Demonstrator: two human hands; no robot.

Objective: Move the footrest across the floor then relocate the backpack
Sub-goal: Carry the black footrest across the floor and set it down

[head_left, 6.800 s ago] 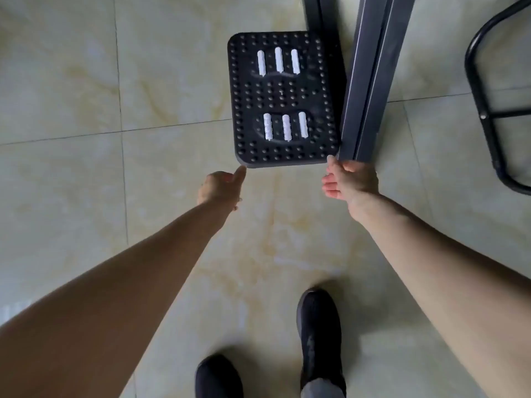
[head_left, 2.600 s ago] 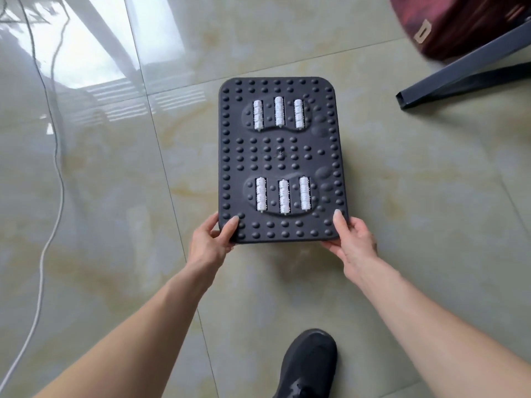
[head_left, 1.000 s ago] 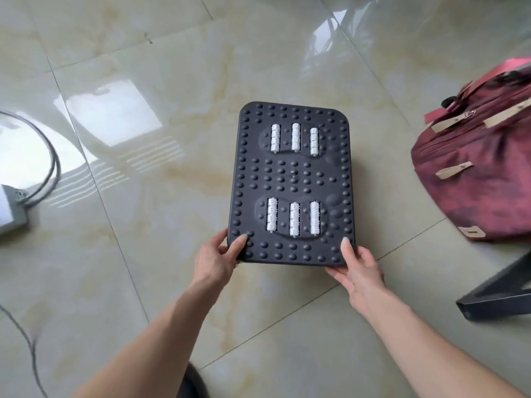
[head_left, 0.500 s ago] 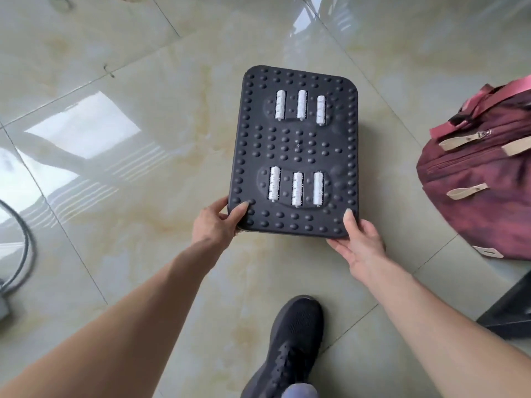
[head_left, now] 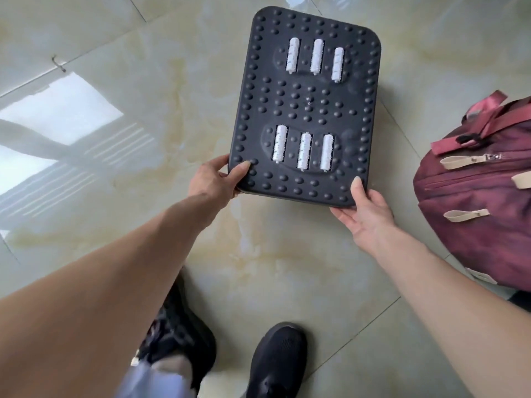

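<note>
The footrest (head_left: 309,104) is a black studded board with two rows of white rollers, in the upper middle of the view above the glossy tile floor. My left hand (head_left: 214,179) grips its near left corner, thumb on top. My right hand (head_left: 365,211) holds the near right corner, thumb on the top face and fingers underneath. Whether the board rests on the floor or hangs just above it I cannot tell. The backpack (head_left: 482,196) is dark red with beige zip pulls and lies on the floor just right of the footrest.
My two black shoes (head_left: 275,360) stand on the tiles at the bottom of the view. Bright window reflections cover the floor at the left. A dark object shows at the right edge below the backpack.
The footrest, held in both hands, has shifted up and slightly right in view and now sits closer to the backpack. The cable at the left has left the view; both shoes now show.
</note>
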